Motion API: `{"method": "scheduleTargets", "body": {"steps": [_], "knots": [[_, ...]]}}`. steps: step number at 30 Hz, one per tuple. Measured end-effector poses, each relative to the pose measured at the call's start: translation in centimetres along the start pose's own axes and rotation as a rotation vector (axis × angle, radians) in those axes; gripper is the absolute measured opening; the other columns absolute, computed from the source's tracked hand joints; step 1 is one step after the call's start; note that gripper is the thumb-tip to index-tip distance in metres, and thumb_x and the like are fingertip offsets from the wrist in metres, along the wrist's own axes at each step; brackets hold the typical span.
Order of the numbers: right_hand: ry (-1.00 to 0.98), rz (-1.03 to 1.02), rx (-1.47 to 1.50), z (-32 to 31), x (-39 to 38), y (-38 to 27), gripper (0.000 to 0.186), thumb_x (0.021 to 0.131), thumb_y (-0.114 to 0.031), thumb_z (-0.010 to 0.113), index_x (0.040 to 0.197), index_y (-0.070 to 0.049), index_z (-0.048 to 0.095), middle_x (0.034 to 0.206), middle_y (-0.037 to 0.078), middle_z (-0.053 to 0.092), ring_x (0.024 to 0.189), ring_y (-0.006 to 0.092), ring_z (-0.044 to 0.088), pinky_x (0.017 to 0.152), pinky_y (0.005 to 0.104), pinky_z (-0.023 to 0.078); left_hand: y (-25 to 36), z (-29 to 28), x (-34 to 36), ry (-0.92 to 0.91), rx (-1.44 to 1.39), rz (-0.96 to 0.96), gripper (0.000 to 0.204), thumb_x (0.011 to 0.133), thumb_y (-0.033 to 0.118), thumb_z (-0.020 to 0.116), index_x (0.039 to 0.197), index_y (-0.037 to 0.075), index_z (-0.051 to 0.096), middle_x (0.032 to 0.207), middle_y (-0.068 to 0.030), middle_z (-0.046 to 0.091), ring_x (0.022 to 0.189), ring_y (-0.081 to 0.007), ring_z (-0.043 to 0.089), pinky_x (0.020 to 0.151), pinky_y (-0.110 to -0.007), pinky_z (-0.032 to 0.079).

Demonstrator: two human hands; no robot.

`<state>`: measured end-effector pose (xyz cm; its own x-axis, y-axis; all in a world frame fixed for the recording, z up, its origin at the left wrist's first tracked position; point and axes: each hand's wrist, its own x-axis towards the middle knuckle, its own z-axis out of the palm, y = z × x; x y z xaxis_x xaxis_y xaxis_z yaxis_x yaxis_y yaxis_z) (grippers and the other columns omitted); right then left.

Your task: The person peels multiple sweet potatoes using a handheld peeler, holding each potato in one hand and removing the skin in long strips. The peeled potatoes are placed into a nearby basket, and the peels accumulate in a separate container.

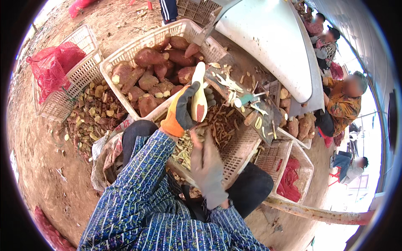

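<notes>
My left hand (182, 108), in an orange and black glove, is closed round a sweet potato (199, 94). The tuber stands nearly upright, mostly bare pale yellow, with a patch of reddish skin near its lower end. My right hand (208, 167), in a grey glove, is below and to the right of it, apart from the tuber. Motion smears its fingers, so whether they grip anything cannot be made out. Beneath both hands, a crate (240, 157) holds peelings. A wooden board (268, 125) beyond bears peel strips and a teal-handled tool (245, 100).
Unpeeled sweet potatoes (155, 58) fill a white crate (109, 67) ahead. Left of it lie cut pieces (98, 106) and a crate with a red mesh bag (56, 67). A large white chute (268, 37) rises at upper right. Several people sit at right beyond a rusty pipe (318, 215).
</notes>
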<state>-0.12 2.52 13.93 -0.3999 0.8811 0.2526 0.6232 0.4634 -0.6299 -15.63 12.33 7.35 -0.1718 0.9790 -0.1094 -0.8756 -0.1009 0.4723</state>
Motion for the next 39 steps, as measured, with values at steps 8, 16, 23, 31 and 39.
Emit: {"method": "scheduleTargets", "body": {"steps": [8, 16, 23, 31, 39], "knots": [[-0.223, 0.181, -0.138, 0.6, 0.6, 0.2, 0.056, 0.099, -0.017, 0.053, 0.148, 0.004, 0.035, 0.123, 0.032, 0.059, 0.106, 0.0441, 0.065, 0.082, 0.0446, 0.057, 0.3, 0.6, -0.4, -0.01, -0.13, -0.032, 0.047, 0.103, 0.033, 0.055, 0.131, -0.004, 0.05, 0.109, -0.0184, 0.067, 0.099, -0.0283, 0.068, 0.089, -0.039, 0.058], [-0.06, 0.181, -0.091, -0.2, 3.6, -0.4, 0.054, 0.096, -0.012, 0.057, 0.144, 0.007, 0.04, 0.129, 0.034, 0.056, 0.111, 0.0461, 0.061, 0.09, 0.0439, 0.054, -0.2, 2.2, -1.4, 0.056, 0.072, -0.044, 0.032, 0.1, 0.021, 0.06, 0.125, 0.002, 0.054, 0.105, -0.0169, 0.069, 0.09, -0.0255, 0.069, 0.08, -0.036, 0.058], [-0.099, 0.07, 0.073, 2.0, -1.9, 1.9, 0.056, 0.099, -0.02, 0.055, 0.144, 0.007, 0.037, 0.125, 0.028, 0.059, 0.105, 0.0434, 0.063, 0.086, 0.0459, 0.054, 2.2, 2.9, -0.3, -0.16, -0.303, -0.037, 0.046, 0.101, 0.034, 0.056, 0.132, 0.0, 0.049, 0.115, -0.0174, 0.065, 0.102, -0.0314, 0.066, 0.092, -0.043, 0.056], [-0.108, -0.046, 0.102, 2.3, -0.4, 2.3, 0.049, 0.101, -0.02, 0.051, 0.143, 0.003, 0.044, 0.116, 0.031, 0.063, 0.089, 0.0427, 0.067, 0.077, 0.048, 0.055, 0.2, 0.1, 0.7, -0.106, -0.397, -0.022, 0.061, 0.103, 0.044, 0.052, 0.143, -0.002, 0.042, 0.099, -0.0048, 0.06, 0.089, -0.0169, 0.062, 0.082, -0.036, 0.056], [-0.103, 0.011, 0.083, -0.7, 3.9, 0.2, 0.049, 0.099, -0.019, 0.054, 0.14, 0.007, 0.045, 0.123, 0.031, 0.06, 0.101, 0.0432, 0.063, 0.086, 0.0452, 0.052, -1.2, 1.3, -0.4, -0.123, -0.143, 0.011, 0.057, 0.104, 0.04, 0.049, 0.145, 0.001, 0.041, 0.115, -0.0117, 0.064, 0.1, -0.0262, 0.064, 0.099, -0.045, 0.051]]}}
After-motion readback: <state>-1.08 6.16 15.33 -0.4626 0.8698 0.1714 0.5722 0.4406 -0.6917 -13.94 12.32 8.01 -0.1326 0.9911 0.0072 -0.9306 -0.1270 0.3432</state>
